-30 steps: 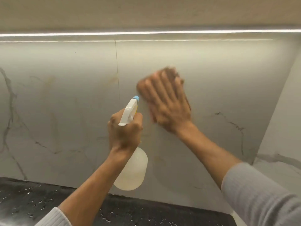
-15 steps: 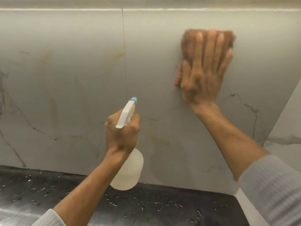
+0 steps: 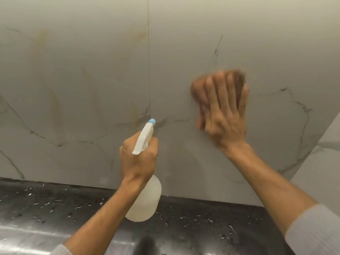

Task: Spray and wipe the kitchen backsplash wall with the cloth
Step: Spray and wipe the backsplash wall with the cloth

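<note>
The marble-look backsplash wall fills the upper view, pale with grey and yellowish veins and a vertical seam. My right hand lies flat on it with straight, spread fingers, pressing a brownish cloth against the wall; only the cloth's edges show around my fingers, and the hand is motion-blurred. My left hand grips the neck of a translucent white spray bottle with a white trigger head and blue nozzle, pointed up at the wall just left of my right hand.
A dark speckled countertop with water droplets runs along the wall's foot. A side wall meets the backsplash in a corner at the right. A shiny metal surface shows at the bottom left.
My right hand with the cloth went from mid-wall up and right to near the top, then back down. The view tilted lower. My left hand with the bottle stayed put.
</note>
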